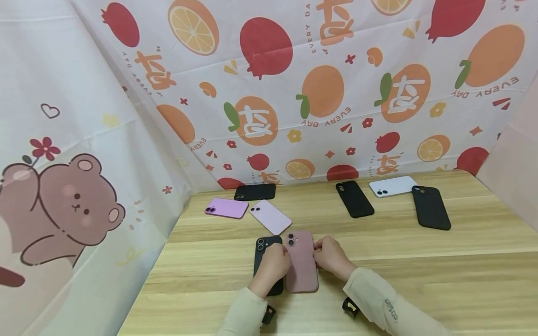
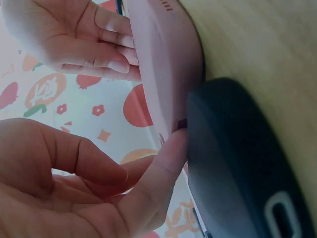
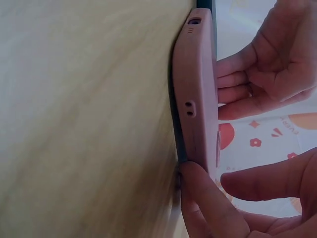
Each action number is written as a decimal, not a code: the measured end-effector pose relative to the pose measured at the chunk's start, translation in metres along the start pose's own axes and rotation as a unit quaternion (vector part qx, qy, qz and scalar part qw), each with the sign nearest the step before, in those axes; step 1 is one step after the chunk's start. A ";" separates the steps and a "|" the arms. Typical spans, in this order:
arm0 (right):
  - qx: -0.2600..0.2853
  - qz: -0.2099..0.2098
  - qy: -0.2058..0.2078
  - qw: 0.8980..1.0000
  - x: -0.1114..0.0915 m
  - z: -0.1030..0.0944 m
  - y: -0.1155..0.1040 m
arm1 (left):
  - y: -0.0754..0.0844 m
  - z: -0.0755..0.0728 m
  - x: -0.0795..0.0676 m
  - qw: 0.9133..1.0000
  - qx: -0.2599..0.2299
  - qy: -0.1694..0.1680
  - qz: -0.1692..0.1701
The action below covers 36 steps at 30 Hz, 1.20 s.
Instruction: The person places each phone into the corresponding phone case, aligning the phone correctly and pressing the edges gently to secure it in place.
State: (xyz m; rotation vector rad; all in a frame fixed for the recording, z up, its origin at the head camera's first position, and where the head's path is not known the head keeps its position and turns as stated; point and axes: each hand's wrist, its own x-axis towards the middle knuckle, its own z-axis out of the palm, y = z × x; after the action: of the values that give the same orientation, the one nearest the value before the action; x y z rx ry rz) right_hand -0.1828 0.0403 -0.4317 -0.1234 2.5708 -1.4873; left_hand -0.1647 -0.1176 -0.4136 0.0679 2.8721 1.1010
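A phone in a matt pink case (image 1: 302,268) lies back up on the wooden table, its camera end away from me. My left hand (image 1: 272,265) grips its left edge with bent fingers; in the left wrist view one fingertip sits at the case's side and the thumb stands off the surface. From the right, my right hand (image 1: 333,256) holds the opposite edge, a finger at the side and the thumb close to the back. A dark strip shows beneath the pink rim in the right wrist view. Partly under my left hand lies a black phone case (image 1: 276,285) with two camera rings.
Behind, at left, lie a purple phone (image 1: 227,208), a pale pink phone (image 1: 271,217) and a black case (image 1: 255,192). Back right hold a white phone (image 1: 393,185) and two more black cases (image 1: 355,199). Printed cloth (image 1: 286,93) hangs along the table's rear edge.
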 end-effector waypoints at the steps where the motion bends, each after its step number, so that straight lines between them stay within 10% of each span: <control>1: 0.002 0.000 -0.001 1.000 0.000 0.000 0.000 | 0.000 0.000 0.000 1.000 0.002 0.001 -0.001; 23: -0.017 -0.018 -0.020 0.999 0.000 -0.001 0.003 | 0.001 0.000 0.002 1.000 0.023 -0.017 -0.007; 36: -0.125 -0.070 -0.033 0.989 0.001 0.002 -0.002 | 0.001 0.001 0.000 0.999 0.048 -0.020 0.012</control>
State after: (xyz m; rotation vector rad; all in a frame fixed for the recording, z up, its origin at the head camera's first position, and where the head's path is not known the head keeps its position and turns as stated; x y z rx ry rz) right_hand -0.1834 0.0376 -0.4311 -0.3847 2.7318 -1.1712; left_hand -0.1646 -0.1159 -0.4140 0.1288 2.8943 0.9548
